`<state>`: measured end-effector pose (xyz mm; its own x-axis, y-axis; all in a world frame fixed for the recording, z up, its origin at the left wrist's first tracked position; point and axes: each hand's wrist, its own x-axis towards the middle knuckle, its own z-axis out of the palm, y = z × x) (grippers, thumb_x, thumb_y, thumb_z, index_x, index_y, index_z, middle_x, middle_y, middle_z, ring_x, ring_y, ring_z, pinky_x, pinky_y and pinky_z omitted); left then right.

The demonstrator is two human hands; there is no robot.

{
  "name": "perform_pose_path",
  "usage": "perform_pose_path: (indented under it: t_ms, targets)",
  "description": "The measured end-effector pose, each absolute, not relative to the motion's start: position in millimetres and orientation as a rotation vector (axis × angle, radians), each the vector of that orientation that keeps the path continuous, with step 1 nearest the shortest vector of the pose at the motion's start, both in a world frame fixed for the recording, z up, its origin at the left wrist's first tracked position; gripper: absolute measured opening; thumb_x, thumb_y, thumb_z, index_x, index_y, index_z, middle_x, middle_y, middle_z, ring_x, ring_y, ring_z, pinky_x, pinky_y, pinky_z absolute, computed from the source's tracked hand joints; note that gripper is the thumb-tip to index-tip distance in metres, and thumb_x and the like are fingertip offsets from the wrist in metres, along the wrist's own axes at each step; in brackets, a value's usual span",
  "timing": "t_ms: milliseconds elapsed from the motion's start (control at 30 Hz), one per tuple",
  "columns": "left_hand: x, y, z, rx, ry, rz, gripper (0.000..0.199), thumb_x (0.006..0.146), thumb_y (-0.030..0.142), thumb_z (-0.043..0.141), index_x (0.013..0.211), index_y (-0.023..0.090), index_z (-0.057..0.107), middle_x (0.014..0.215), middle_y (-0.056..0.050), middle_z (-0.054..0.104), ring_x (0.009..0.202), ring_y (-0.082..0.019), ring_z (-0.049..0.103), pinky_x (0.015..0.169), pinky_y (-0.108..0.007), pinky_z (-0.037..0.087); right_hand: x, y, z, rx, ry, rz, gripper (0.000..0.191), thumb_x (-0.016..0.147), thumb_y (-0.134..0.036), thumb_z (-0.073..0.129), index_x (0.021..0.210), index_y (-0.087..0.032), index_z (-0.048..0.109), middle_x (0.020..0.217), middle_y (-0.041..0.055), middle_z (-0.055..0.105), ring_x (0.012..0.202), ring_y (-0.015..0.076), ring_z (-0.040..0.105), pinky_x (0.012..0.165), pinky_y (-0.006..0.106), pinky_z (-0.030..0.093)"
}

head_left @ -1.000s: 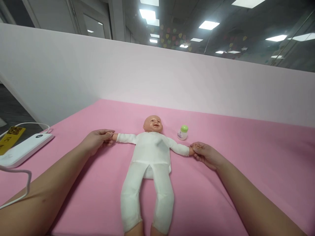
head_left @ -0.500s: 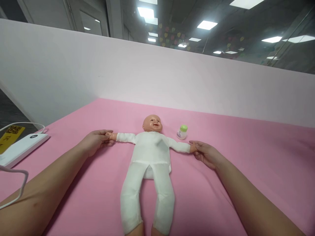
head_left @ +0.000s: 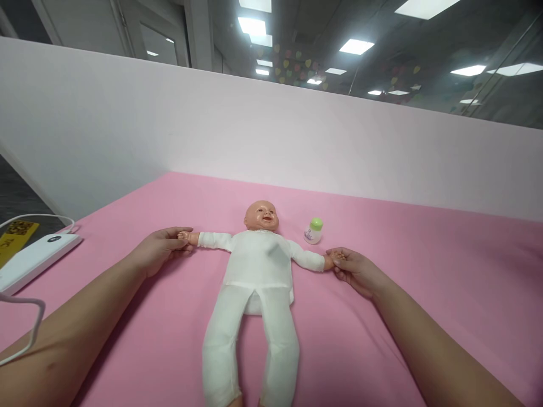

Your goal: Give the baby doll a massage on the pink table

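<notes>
A baby doll (head_left: pixel 259 265) with a white cloth body lies on its back on the pink tabletop (head_left: pixel 365 339), arms stretched out sideways and legs toward me. My left hand (head_left: pixel 163 249) is closed around the doll's hand at the left, thumb on top and fingers beneath. On the other side, my right hand (head_left: pixel 354 270) pinches the doll's other hand between thumb and fingers. Just beyond that doll arm stands a small clear bottle (head_left: pixel 313 231) with a green cap, touched by neither hand. The doll's feet are cut off by the lower edge.
A white power bank (head_left: pixel 42 257) with a white cable (head_left: pixel 40 316) and a yellow label (head_left: pixel 17 240) lies at the left edge, near my left forearm. A white partition (head_left: pixel 271 135) rises behind the table.
The view has shifted slightly, so everything sits a little lower. Both hands keep their hold on the doll's hands; my right thumb lies slightly differently, showing more of the doll's fingers.
</notes>
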<state>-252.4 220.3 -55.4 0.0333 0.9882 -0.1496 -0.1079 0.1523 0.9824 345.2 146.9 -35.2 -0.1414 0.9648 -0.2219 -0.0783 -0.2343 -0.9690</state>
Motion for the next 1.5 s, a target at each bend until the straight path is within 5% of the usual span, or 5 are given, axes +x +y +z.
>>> perform_pose_path:
  t_ms: [433, 633, 900, 1267, 1500]
  targets:
    - [-254.0, 222.6, -59.5, 1.041, 1.281, 1.154, 0.049, 0.084, 0.037, 0.085, 0.126, 0.013, 0.074, 0.11, -0.02, 0.079, 0.093, -0.03, 0.08, 0.08, -0.04, 0.07, 337.7, 149.8, -37.8, -1.323, -1.027, 1.416, 0.026, 0.09, -0.041, 0.08, 0.104, -0.019, 0.077, 0.093, 0.0076, 0.068, 0.07, 0.0137, 0.054, 0.062, 0.026, 0.052]
    - [-255.4, 221.9, -59.5, 1.046, 1.243, 1.159, 0.053, 0.076, 0.028, 0.091, 0.124, 0.015, 0.075, 0.11, -0.015, 0.079, 0.086, -0.026, 0.079, 0.082, -0.038, 0.07, 340.7, 144.2, -31.0, -1.259, -1.068, 1.528, 0.035, 0.084, -0.031, 0.086, 0.116, -0.019, 0.076, 0.102, 0.0093, 0.071, 0.08, 0.016, 0.061, 0.074, 0.03, 0.056]
    - [-258.8, 222.6, -62.2, 1.078, 1.231, 1.125, 0.058, 0.073, 0.036, 0.095, 0.124, 0.017, 0.074, 0.113, -0.013, 0.078, 0.089, -0.024, 0.077, 0.082, -0.034, 0.069, 332.4, 141.7, -26.2, -1.301, -1.226, 1.415, 0.039, 0.071, -0.034, 0.096, 0.098, -0.019, 0.073, 0.082, 0.004, 0.068, 0.066, 0.015, 0.056, 0.059, 0.03, 0.043]
    - [-255.2, 220.0, -58.4, 1.107, 1.289, 1.107, 0.064, 0.072, 0.049, 0.094, 0.122, 0.015, 0.075, 0.106, -0.014, 0.08, 0.086, -0.025, 0.077, 0.079, -0.036, 0.066, 326.8, 142.0, -27.9, -1.36, -1.216, 1.324, 0.045, 0.086, -0.061, 0.08, 0.098, -0.018, 0.072, 0.074, 0.0024, 0.064, 0.06, 0.0125, 0.05, 0.056, 0.029, 0.04]
    - [-255.0, 220.6, -61.6, 1.116, 1.309, 1.121, 0.061, 0.068, 0.056, 0.094, 0.116, 0.023, 0.079, 0.105, -0.015, 0.082, 0.09, -0.03, 0.078, 0.084, -0.041, 0.063, 328.8, 143.0, -29.4, -1.361, -1.203, 1.345, 0.044, 0.088, -0.057, 0.08, 0.107, -0.018, 0.074, 0.079, 0.0046, 0.066, 0.061, 0.0131, 0.05, 0.055, 0.029, 0.04]
